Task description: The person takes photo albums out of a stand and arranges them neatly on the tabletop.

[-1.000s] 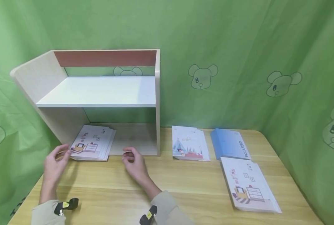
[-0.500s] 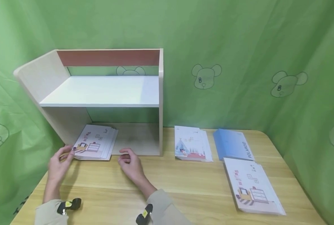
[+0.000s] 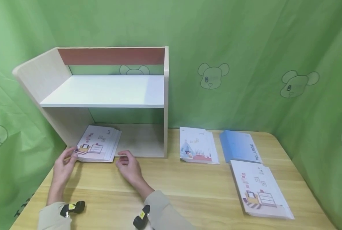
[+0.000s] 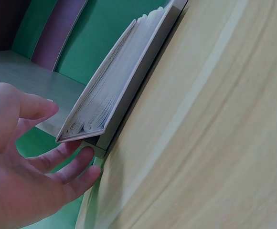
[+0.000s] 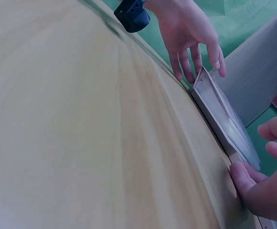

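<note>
We read "POLAROID" on the spine of the blue album (image 3: 237,146) at the far right of the table (image 3: 188,188). Beside it lie a stack with a tent picture (image 3: 198,149) and, nearer, a stack with a dresser picture (image 3: 260,188). The stack of cards (image 3: 98,147) between the hands lies in the lower bay of the wooden shelf (image 3: 102,92), its front edge overhanging. The left hand (image 3: 64,164) touches its left corner with relaxed fingers; the right hand (image 3: 128,166) rests beside its right corner, loosely curled, holding nothing. Green cloth with bear prints (image 3: 245,48) hangs behind.
</note>
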Action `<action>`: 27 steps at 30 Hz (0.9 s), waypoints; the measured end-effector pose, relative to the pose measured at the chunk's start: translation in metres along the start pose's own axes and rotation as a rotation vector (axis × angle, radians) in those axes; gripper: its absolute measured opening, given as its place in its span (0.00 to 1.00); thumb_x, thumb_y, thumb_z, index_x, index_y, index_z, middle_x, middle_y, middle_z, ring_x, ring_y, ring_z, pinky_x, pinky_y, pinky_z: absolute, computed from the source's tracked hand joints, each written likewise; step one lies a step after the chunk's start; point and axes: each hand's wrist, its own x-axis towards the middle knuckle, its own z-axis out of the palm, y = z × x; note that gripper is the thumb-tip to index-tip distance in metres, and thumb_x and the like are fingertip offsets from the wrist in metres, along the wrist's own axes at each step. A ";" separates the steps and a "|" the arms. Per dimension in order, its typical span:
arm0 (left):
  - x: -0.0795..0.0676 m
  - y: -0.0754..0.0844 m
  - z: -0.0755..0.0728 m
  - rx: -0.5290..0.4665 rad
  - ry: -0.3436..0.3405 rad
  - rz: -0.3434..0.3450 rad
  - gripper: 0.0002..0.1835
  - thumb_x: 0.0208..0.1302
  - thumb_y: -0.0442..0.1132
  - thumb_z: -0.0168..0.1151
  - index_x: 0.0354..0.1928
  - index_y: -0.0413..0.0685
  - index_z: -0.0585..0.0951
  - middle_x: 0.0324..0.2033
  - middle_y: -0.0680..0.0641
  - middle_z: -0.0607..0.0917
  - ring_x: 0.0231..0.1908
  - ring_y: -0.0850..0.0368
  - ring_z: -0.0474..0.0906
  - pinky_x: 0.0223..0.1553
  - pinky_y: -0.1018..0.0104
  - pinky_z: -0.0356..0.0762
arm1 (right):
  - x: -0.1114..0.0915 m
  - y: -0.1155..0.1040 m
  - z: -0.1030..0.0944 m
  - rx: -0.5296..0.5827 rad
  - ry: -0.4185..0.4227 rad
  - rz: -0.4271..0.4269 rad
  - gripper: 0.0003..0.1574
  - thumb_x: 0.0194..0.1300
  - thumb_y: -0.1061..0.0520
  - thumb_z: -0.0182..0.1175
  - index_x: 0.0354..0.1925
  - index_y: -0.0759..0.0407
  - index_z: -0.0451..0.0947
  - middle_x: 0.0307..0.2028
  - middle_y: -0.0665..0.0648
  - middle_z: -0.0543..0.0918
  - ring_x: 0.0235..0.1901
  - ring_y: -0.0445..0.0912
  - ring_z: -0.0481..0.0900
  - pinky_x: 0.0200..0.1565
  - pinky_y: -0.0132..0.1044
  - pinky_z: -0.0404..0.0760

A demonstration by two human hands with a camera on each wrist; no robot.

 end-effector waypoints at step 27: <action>0.014 -0.007 0.012 -0.219 -0.025 -0.072 0.28 0.80 0.36 0.50 0.77 0.41 0.61 0.72 0.28 0.59 0.40 0.74 0.76 0.48 0.76 0.82 | 0.015 -0.015 0.027 0.030 0.003 0.166 0.23 0.60 0.60 0.71 0.54 0.50 0.82 0.40 0.52 0.86 0.40 0.45 0.83 0.44 0.42 0.85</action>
